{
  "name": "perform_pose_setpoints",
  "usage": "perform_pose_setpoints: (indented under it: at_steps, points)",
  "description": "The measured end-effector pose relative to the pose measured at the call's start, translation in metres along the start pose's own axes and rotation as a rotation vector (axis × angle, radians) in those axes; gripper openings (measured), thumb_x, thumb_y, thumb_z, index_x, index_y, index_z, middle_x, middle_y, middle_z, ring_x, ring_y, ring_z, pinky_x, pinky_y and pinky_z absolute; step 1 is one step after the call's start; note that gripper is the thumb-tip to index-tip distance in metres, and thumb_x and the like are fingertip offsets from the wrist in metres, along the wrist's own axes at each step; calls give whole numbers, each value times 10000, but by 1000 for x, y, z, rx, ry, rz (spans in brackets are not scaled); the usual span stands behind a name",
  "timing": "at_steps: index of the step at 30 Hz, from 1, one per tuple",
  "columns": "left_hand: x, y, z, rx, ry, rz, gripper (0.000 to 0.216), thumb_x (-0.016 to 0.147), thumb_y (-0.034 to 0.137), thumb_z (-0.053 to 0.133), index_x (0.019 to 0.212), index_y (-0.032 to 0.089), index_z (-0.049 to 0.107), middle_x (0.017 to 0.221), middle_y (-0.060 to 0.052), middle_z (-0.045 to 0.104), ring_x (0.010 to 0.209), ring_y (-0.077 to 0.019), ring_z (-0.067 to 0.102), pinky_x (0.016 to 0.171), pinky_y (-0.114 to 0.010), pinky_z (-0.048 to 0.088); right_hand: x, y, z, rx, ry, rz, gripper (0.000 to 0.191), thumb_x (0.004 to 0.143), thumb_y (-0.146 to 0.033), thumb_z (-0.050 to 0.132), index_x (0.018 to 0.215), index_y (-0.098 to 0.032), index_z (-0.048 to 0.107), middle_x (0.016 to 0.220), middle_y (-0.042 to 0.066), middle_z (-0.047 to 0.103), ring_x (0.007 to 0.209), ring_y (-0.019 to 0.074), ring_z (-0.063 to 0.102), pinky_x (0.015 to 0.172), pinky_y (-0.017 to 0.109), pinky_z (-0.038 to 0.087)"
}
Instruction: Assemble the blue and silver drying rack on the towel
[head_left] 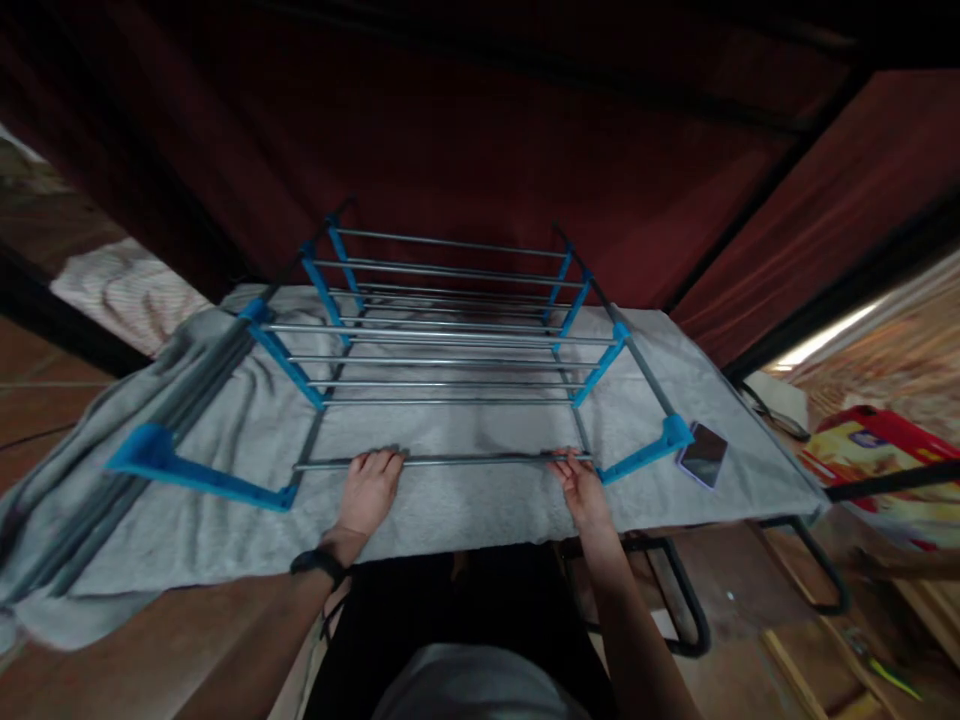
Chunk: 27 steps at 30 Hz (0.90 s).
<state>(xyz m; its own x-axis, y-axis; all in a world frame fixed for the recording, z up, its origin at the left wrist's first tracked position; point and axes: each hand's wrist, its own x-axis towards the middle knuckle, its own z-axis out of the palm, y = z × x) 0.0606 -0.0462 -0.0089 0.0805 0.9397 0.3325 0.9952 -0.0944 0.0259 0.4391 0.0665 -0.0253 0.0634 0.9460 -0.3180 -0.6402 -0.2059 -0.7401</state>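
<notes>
A shoe rack of grey metal tubes and blue plastic brackets (592, 370) lies on its side across a grey cloth. Its nearest crossbar is a thin metal rod (472, 460), running between the near ends of the frame. My left hand (369, 490) has its fingers curled over this rod, left of the middle. Near the rod's right end, my right hand (581, 487) closes its fingers around it. A blue bracket (649, 452) sticks out just right of my right hand, and another blue bracket (202, 470) extends to the left of my left hand.
Loose grey tubes (97, 530) lie at the left side of the grey cloth (480, 515). A phone (703, 455) rests on the cloth at right. Dark red curtains (465, 130) hang behind. A red and yellow package (885, 460) stands beyond the right edge; black metal tubing (682, 590) is below.
</notes>
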Motion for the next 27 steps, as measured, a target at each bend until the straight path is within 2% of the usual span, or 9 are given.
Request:
perform_pose_setpoints:
  at_steps: [3,7,12,15,22,25,27]
  points:
    - [-2,4,-2,28,-16,-31,347,949,149,398,1168,200,663,1101,-133,696,996,-260,610,905,-429,392,7,2,-5,13,14,54,199,671,-140,804,789,-209,659,814,2,756,807,169,730,784,334,627]
    - [-5,7,-4,32,-34,-48,354,960,158,410,1212,229,648,1127,-109,694,1024,-248,602,953,-423,382,15,5,-10,-12,21,101,114,745,-185,779,812,-195,686,813,20,759,810,173,731,784,346,641]
    - [-6,10,-5,-8,-30,-85,374,965,143,393,1236,216,639,1115,-111,693,1027,-240,603,979,-420,382,24,9,-16,-37,48,84,120,770,-193,782,830,-178,679,802,14,753,732,152,723,748,331,652]
    - [-6,11,-5,-57,-18,-121,379,967,138,377,1232,192,641,1099,-119,692,1033,-248,599,1000,-437,379,29,10,-17,-17,63,50,159,759,-202,803,830,-177,663,798,6,748,752,148,732,756,307,649]
    - [-1,14,-7,-283,55,-217,415,934,92,396,1260,202,629,1263,-140,643,1192,-275,548,1084,-491,345,26,14,-15,10,27,-5,113,782,-164,764,817,-177,658,851,29,756,828,154,742,792,295,642]
    - [-2,22,-13,-428,125,-278,468,892,52,433,1276,241,622,1316,-120,621,1280,-272,502,1129,-502,310,26,16,-16,13,23,-23,124,779,-175,769,809,-179,649,849,30,757,825,153,739,785,293,641]
    - [-5,29,-15,-577,209,-372,416,863,79,519,1215,257,652,1288,-107,632,1270,-269,513,1138,-494,314,26,16,-17,14,26,-32,139,777,-192,779,816,-179,647,854,29,758,829,153,738,788,295,638]
